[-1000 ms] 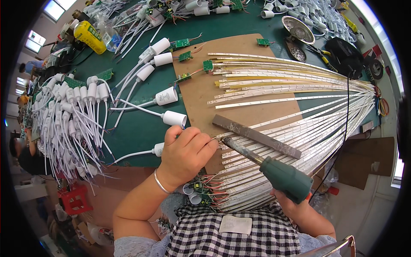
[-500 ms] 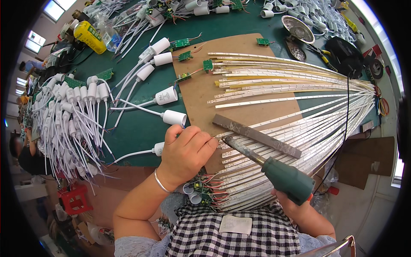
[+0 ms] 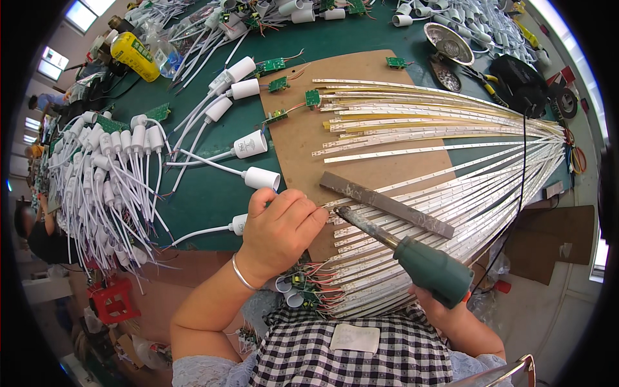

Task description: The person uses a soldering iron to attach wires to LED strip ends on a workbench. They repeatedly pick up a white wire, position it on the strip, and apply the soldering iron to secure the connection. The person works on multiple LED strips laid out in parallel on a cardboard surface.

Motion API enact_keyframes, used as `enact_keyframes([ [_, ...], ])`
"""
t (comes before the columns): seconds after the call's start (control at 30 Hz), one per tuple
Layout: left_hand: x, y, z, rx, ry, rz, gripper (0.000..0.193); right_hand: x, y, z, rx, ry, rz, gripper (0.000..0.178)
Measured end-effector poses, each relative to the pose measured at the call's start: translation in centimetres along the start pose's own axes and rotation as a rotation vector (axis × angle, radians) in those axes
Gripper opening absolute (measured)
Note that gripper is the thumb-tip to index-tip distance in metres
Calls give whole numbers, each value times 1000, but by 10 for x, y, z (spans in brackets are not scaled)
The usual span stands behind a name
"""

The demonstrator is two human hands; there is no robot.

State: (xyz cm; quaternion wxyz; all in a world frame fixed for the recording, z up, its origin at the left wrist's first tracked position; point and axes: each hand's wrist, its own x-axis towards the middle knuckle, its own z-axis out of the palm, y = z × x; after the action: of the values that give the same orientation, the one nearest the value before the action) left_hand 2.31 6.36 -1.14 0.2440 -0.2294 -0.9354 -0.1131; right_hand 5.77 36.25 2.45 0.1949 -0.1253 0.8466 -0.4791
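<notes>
My left hand [image 3: 277,229] is closed in a pinch beside the left ends of the LED strips [image 3: 367,251]; its fingers hide what they hold. A white lamp cap [image 3: 262,178] with a cable lies just beyond it, a bit of wire running from its mouth toward my fingers. My right hand [image 3: 435,308] grips the green handle of a soldering iron [image 3: 429,267], partly hidden behind it. The iron's dark tip meets the strip ends close to my left fingertips. A flat grey metal bar [image 3: 387,205] rests across the strips.
More LED strips [image 3: 387,119] fan over a brown board [image 3: 290,138]. White caps with cables [image 3: 103,155] are heaped at the left. Small green circuit boards [image 3: 278,84] lie near the board's edge. A metal dish [image 3: 448,44], pliers [image 3: 487,84] and a yellow bottle [image 3: 134,57] stand farther back.
</notes>
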Motion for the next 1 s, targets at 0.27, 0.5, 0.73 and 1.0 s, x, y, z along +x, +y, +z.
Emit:
enact_keyframes([
  [0.27, 1, -1, 0, -15, 1, -4, 14, -1, 2, 0, 28, -11, 29, 30],
  [0.5, 0, 0, 2, 3, 5, 6, 14, 2, 3, 0, 40, -45, 4, 30],
  [0.73, -1, 0, 2, 23, 2, 28, 17, 4, -1, -3, -32, -45, -29, 28],
  [1.0, 0, -1, -1, 26, -37, 35, 14, -2, 3, -3, 146, 104, 98, 29],
])
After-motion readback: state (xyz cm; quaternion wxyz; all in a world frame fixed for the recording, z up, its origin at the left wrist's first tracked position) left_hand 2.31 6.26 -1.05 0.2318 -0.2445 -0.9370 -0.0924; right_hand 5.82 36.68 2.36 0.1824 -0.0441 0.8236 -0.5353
